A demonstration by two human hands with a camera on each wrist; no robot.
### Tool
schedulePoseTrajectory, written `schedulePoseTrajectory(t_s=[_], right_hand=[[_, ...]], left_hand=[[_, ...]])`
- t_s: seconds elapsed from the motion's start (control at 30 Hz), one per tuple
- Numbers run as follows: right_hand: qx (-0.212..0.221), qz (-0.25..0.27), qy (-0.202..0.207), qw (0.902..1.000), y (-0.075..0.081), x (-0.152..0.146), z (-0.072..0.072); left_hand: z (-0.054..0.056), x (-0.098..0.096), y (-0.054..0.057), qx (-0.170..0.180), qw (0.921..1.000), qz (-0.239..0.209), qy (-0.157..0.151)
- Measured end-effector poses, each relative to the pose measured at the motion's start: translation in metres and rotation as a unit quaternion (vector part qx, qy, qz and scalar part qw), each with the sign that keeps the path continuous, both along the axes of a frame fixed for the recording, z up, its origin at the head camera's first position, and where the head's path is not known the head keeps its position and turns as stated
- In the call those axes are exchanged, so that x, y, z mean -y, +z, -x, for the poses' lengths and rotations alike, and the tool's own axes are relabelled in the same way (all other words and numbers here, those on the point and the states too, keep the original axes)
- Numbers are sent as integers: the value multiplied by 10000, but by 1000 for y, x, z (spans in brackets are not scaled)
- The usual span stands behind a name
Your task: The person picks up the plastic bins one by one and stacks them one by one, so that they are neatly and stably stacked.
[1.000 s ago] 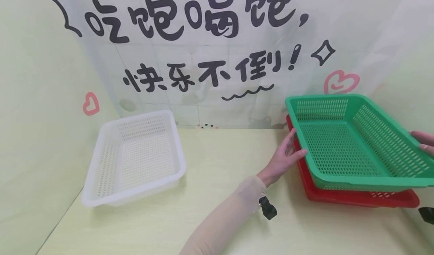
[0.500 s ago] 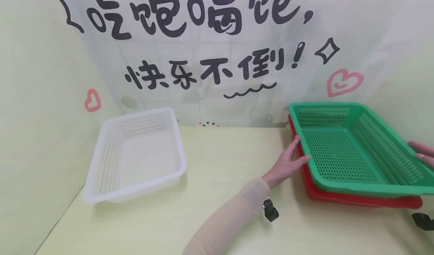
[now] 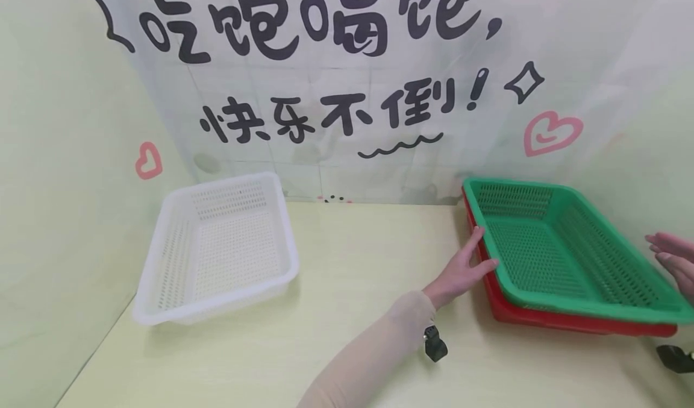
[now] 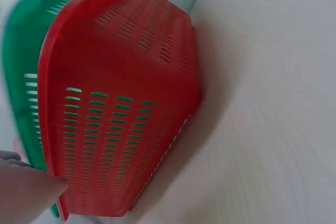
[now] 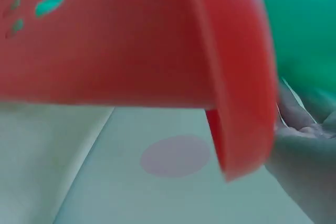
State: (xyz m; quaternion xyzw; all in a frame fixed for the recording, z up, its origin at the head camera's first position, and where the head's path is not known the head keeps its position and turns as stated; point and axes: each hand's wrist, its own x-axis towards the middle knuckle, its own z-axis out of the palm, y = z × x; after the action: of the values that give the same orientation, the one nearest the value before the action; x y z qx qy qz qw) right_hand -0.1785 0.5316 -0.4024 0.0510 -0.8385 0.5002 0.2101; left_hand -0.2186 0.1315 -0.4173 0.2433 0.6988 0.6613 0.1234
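Clock directions as read in the head view. Green rectangular slotted plastic basket point(image 3: 553, 257) sits nested in a similar red plastic basket point(image 3: 542, 319), at the 3 o'clock side of the pale desk point(image 3: 358, 257); in the left wrist view, green shows through the red wall's slots.

Key relation: green basket lies between the two hands. From the left hand point(image 3: 458, 272) it is at 3 o'clock; from the right hand point(image 3: 675, 257), at 9. Long axis appears to run 11 to 5 o'clock, so each hand faces a long side.

Left hand is nearer: thumb and fingertips touch the green rim, thumb spread apart from the fingers, no curl seen. Left wrist view: one digit overlaps the red rim; contact there uncertain.

Right hand, partly cut off by the frame: fingers straight, just beside the opposite rim, apparently not touching.

Judgement: any two-sided hold depends on the right-hand gap.

White rectangular slotted plastic basket point(image 3: 233, 257): 9 o'clock from left hand, well apart.
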Motion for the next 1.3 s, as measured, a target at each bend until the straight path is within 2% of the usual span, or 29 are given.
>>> schedulePoseTrajectory(t_s=[0.1,0.23,0.33,0.43,0.6,0.7,0.83,0.97,1.07,1.2,1.3], right_hand=[[-648,-381,-189,9970,-15,-10,13],[-555,-703,-240,9957,-14,-9,16],[-514,-532,37,9973,-5,2,12],[-528,-330,139,9980,5,17,7],[-280,-152,214,9993,16,38,-3],[54,-209,275,9994,19,46,-8],[512,-174,154,9984,19,56,-10],[477,477,442,9967,19,67,-8],[327,673,714,9946,20,76,-6],[449,155,611,9970,22,87,-6],[540,31,660,9964,22,96,-7]], left_hand=[[-2,3,-1,-123,9997,201,-66],[-1,7,-2,-289,9993,198,-95],[1,11,-5,-305,9994,160,-55],[2,15,-9,-281,9995,169,-8],[5,21,-13,-321,9995,14,33],[5,25,-15,-360,9993,-92,59],[6,29,-17,-377,9992,-126,97],[6,32,-18,-400,9990,-175,86],[7,35,-20,-431,9988,-189,122],[8,40,-21,-535,9982,-185,184],[9,44,-22,-596,9979,-154,211]])
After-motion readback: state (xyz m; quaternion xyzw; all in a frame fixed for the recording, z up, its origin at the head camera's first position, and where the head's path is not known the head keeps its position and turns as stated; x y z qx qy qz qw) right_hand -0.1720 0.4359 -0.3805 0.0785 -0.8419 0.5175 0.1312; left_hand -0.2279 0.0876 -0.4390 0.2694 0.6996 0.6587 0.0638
